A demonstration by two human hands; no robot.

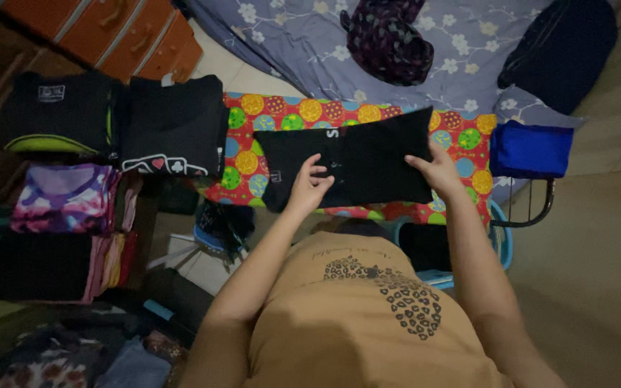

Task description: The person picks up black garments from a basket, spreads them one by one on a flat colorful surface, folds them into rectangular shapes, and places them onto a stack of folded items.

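The left hand (309, 183) was laid flat on the black shirt (346, 159), its fingers spread open and pressing down near the middle. The right hand (436, 169) was set on the shirt's right end, its fingers bent loosely over the cloth; whether the edge was pinched could not be told. The shirt was folded into a long shape and was spread on a bright cloth with coloured circles (461, 144), which covered a small stand (533, 208) in front of the person.

The fold could be spoiled if the hands were lifted unevenly, because soft cloth slides open easily. The shirt could also be pulled off the near edge, since part of it lay close to that side.

Piles of folded clothes (109, 122) were stacked to the left. A blue folded cloth (530, 149) was seen to the right, and a flowery bedsheet (468, 43) lay behind.
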